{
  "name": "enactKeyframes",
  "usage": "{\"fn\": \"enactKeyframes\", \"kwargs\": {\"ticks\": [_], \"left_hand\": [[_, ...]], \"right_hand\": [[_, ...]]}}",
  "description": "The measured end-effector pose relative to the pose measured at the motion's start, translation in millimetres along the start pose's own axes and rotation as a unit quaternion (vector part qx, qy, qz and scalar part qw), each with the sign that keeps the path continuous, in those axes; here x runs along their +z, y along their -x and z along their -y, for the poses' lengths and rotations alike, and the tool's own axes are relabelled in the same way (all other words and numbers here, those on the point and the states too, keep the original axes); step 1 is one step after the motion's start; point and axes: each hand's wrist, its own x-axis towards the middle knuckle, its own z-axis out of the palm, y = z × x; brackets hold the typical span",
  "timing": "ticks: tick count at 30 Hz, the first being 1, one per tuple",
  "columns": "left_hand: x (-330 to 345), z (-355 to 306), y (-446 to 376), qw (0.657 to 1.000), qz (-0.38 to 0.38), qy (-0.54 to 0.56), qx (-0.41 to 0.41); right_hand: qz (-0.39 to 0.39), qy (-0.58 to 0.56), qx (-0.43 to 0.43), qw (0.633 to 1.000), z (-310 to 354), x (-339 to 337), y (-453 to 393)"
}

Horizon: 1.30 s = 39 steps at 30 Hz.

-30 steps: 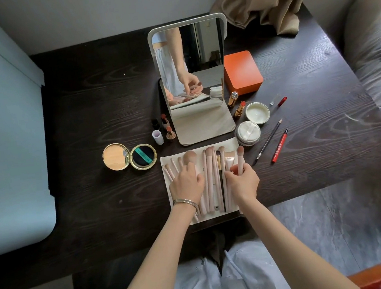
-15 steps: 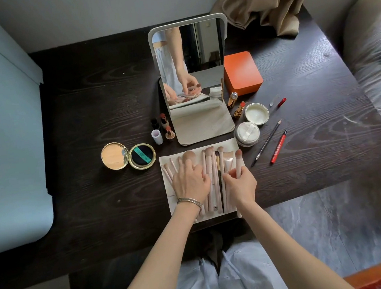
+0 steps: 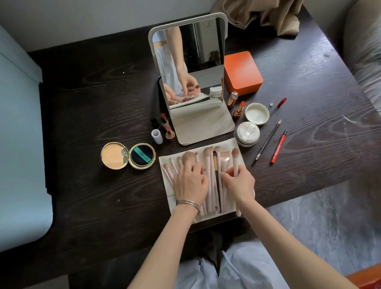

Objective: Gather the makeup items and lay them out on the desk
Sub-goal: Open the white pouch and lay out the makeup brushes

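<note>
Brushes (image 3: pixel 209 178) lie side by side on cream cloth (image 3: pixel 171 204) at near edge of desk (image 3: pixel 84 109), below mirror (image 3: pixel 191 72). Left hand (image 3: pixel 189 184) palm down, fingers spread flat over left brushes, gripping nothing. Right hand (image 3: pixel 238 181) knuckles up, thumb and fingers pinched on pink brush (image 3: pixel 235 160), tip pointing away.

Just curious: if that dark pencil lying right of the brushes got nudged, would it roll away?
Probably a little: the dark pencil looks slim, stiff and light, lying loose on the smooth desk. The red pen beside it might stop it.
</note>
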Motion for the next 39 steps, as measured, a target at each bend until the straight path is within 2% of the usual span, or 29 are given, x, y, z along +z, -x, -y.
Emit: {"fn": "enactKeyframes", "kwargs": {"ticks": [11,19,29,35,39], "left_hand": [[3,-7,-1,1.0,0.002,-0.01,-0.011],[3,-10,-3,1.0,0.002,-0.017,0.02],[7,-11,-7,0.999,-0.018,-0.027,0.007],[8,-12,-8,0.999,-0.007,-0.033,-0.022],[7,-6,-8,1.0,-0.003,-0.02,-0.012]], "right_hand": [[0.006,-0.01,-0.007,1.0,-1,-1,1],[0.0,0.025,-0.025,0.999,-1,-1,0],[0.0,0.045,-0.038,0.998,0,1,-1],[-0.008,0.039,-0.041,0.998,2,3,-1],[-0.001,0.057,-0.042,0.998,1,3,-2]]}}
